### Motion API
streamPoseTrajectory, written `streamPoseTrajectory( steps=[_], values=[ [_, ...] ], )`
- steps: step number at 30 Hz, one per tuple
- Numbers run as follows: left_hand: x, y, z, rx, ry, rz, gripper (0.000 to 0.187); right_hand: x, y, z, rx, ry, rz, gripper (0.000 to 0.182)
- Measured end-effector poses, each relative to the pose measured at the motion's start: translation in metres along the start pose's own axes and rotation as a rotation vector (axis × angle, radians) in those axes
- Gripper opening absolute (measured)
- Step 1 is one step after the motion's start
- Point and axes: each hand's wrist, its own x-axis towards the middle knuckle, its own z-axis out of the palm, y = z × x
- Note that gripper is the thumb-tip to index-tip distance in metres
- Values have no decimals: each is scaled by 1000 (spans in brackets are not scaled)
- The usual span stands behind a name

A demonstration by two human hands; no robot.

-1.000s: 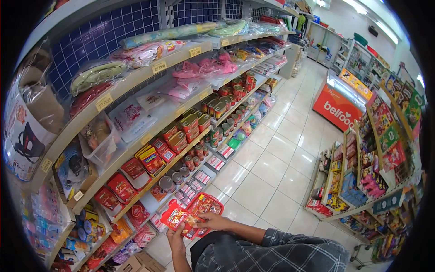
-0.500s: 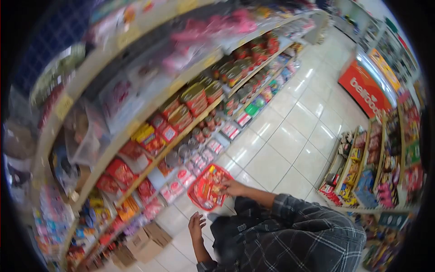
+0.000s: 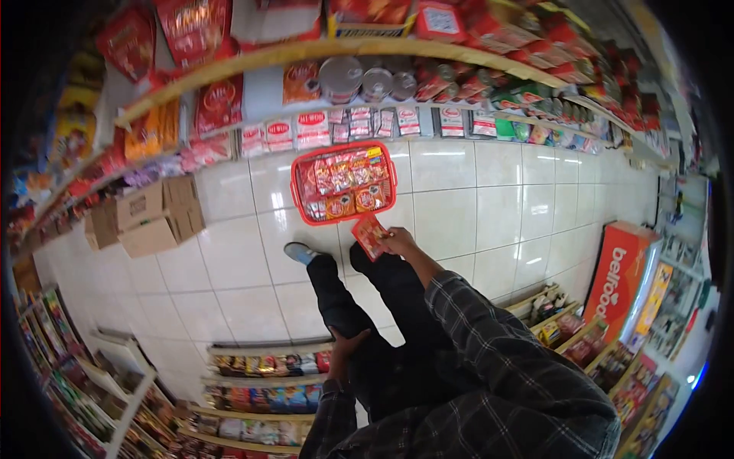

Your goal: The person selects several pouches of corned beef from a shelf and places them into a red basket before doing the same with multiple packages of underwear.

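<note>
The person's right hand [image 3: 397, 242] is holding a red packet [image 3: 368, 236], fingers clamped on its edge, by the near rim of a filled red basket [image 3: 295, 183] sitting on the tiled floor [image 3: 443, 218]. The left hand [image 3: 349, 341] is resting on a dark trouser leg [image 3: 330, 291]; I cannot tell how its fingers are set.

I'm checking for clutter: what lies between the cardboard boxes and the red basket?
In the head view, just bare tiled floor separates the cardboard boxes from the red basket.
</note>
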Motion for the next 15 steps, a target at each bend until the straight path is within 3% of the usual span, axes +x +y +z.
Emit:
streamPoseTrajectory(
  steps=[4,7,9,11,15],
  values=[
    [-11,19,12,121,64,-165,154,57,-1,35,328,-48,98,21],
    [4,11,34,197,157,-234,150,91,-18,52,233,20,83,27],
    [8,16,40,222,149,-289,147,108,-32,62,354,26,9,15],
    [6,19,44,234,145,-322,145,148,-24,71,452,-64,-41,14],
    [10,14,48,186,122,-327,143,164,-48,79,551,-119,-114,24]
  ],
)
